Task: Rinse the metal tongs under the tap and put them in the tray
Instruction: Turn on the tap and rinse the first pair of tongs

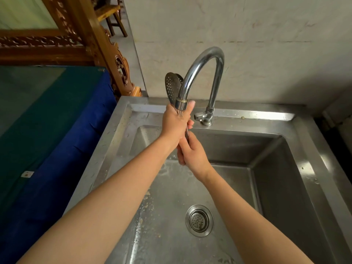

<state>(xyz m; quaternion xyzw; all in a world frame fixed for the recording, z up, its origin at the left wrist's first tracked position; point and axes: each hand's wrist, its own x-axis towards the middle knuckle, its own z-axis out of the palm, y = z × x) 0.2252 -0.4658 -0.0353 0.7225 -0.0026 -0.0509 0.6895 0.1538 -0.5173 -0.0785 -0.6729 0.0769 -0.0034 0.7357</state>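
Observation:
The metal tongs (173, 85) stand nearly upright under the curved tap (202, 61), their perforated spoon-shaped ends poking up behind the spout. My left hand (176, 121) is wrapped around the tongs' middle, directly below the spout, where a thin stream of water runs over my fingers. My right hand (191, 151) grips the lower end of the handles, just beneath the left hand. Most of the tongs' shaft is hidden inside both hands. No tray is in view.
The steel sink (297, 168) has a wet basin with food specks and a drain strainer (199, 220). The tap's valve handle (200, 116) sits on the back rim. A blue and green cloth (47, 121) covers the surface on the left, with carved wooden furniture (118, 63) behind.

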